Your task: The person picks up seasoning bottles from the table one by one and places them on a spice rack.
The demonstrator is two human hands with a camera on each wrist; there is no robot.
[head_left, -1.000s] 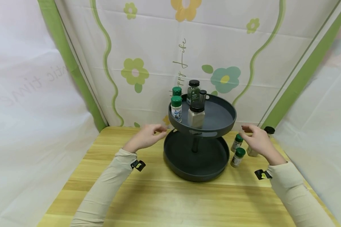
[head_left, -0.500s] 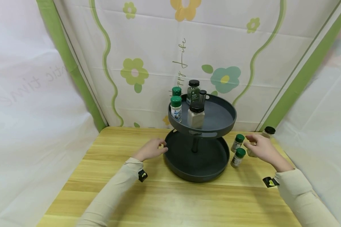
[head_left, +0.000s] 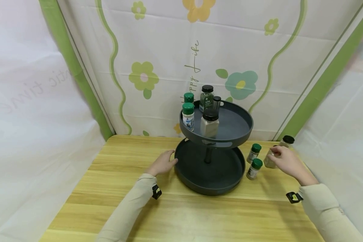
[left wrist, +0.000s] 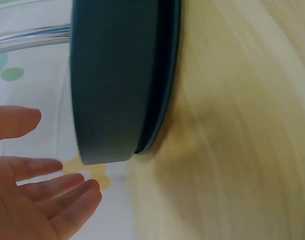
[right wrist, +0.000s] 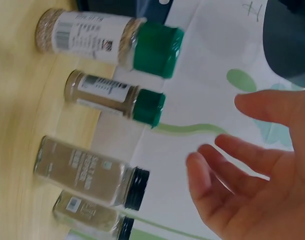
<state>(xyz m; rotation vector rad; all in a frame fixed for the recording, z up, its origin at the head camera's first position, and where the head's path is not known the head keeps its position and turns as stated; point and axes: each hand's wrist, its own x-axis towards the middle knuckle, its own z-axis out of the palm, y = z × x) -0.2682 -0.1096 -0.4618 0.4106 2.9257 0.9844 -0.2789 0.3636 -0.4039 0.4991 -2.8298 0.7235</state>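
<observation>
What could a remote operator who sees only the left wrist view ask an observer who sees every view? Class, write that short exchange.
Operator: I see the left hand near the lower tray, but barely an edge of the upper tray. What stands at that tray's left side?
Observer: Two green-capped bottles, one behind the other, in the head view.
Operator: My view doesn't show the right hand at all. Is it touching the black-capped spice jars?
Observer: No. The right wrist view shows a gap between that hand and the jars.
</observation>
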